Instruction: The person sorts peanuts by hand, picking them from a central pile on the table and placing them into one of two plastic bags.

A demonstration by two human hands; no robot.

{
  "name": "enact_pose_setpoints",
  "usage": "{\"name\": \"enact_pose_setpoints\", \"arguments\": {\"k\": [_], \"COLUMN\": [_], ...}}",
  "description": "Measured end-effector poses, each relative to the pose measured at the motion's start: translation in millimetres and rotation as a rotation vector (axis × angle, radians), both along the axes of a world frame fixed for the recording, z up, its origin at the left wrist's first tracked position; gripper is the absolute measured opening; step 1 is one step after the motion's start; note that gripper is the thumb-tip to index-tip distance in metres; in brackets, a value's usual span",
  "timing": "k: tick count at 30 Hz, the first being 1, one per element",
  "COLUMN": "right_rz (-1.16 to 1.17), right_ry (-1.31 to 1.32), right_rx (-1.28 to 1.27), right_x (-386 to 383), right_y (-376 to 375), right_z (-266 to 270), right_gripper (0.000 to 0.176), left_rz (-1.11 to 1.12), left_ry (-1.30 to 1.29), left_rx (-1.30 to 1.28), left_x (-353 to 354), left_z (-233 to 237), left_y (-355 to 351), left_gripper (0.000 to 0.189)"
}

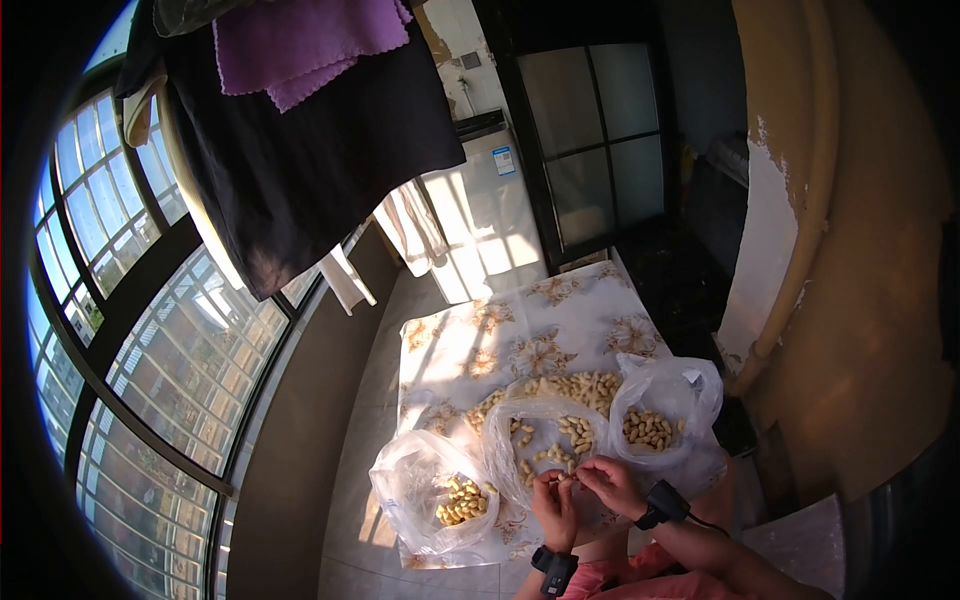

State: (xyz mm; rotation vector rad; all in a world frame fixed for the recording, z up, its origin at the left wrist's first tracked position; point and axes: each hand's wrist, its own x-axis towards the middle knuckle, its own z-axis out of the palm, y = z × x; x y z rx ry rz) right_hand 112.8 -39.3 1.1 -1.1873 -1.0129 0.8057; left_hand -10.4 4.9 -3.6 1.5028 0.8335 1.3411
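Observation:
Over the near edge of the middle plastic bag [492, 452], my left hand [555, 508] and my right hand [614, 484] meet at the fingertips. Both are closed in a pinch around what looks like a small peanut [566, 478], mostly covered by the fingers. Loose peanuts [575, 432] lie in that bag, and a heap of peanuts [575, 387] spreads behind it. To the left, an open plastic bag [405, 475] holds sunlit yellowish peanuts [462, 502]. A further plastic bag [695, 385] on the right contains more peanuts [648, 430].
A flower-patterned cloth [540, 350] covers the table. Dark clothing [320, 150] and a purple cloth [310, 40] hang at upper left, beside barred windows [190, 350]. A white appliance [480, 220] stands beyond the table, near a dark-framed glass door [590, 140].

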Motion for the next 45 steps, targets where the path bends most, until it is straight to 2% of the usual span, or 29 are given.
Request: {"name": "enact_pose_setpoints", "arguments": {"k": [4, 34, 45], "right_rz": [0.004, -0.007, 0.001], "right_ry": [0.009, -0.005, -0.01], "right_rx": [-0.002, -0.013, 0.0], "right_x": [0, 0, 0], "right_y": [0, 0, 0], "right_z": [2, 1, 4], "right_gripper": [0.018, 0.019, 0.019], "left_rz": [0.037, 0.094, 0.05], "left_ry": [0.075, 0.098, 0.147], "left_rx": [-0.008, 0.005, 0.043], "left_x": [-1, 2, -2], "left_z": [8, 9, 5], "left_y": [-2, -2, 0], "left_gripper": [0.017, 0.024, 0.018]}}
